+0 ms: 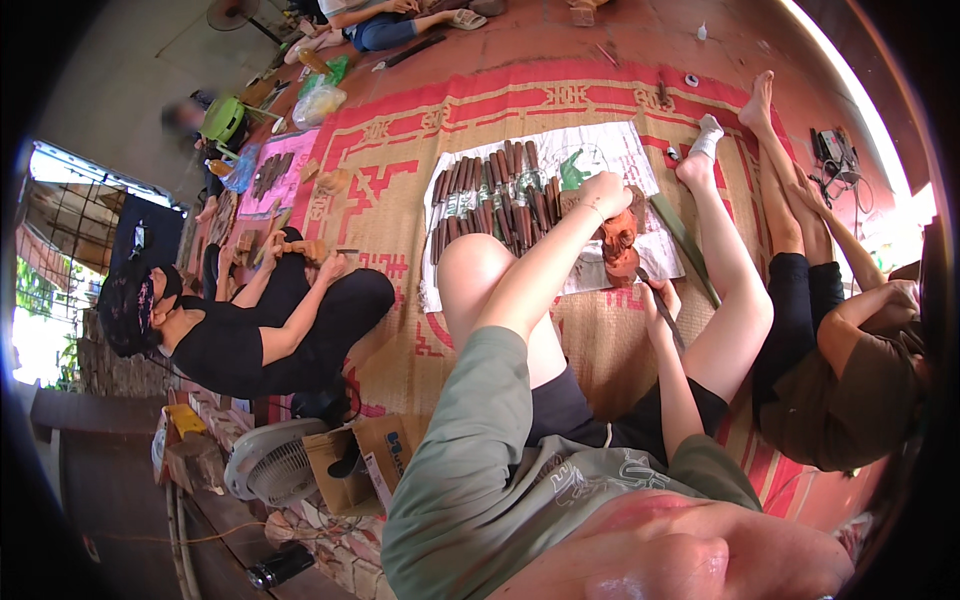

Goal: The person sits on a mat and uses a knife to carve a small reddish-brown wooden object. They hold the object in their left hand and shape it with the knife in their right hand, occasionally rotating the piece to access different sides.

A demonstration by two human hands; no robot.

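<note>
A reddish-brown wood carving (619,240) stands between my knees, above a white sheet (650,165). My left hand (604,194) is closed at its upper end, with the fingertips partly hidden. My right hand (661,297) grips a slim dark carving tool (672,322), whose tip meets or nearly meets the carving's lower end. Left of the carving, rows of wooden-handled carving tools (500,195) lie on the sheet.
A woven red-and-tan mat (390,180) covers the floor. One person (240,335) works wood at the left; another (850,370) sits close on my right. A green strip (685,245) lies beside my right leg. Behind me are a fan (275,465) and cardboard box (365,460).
</note>
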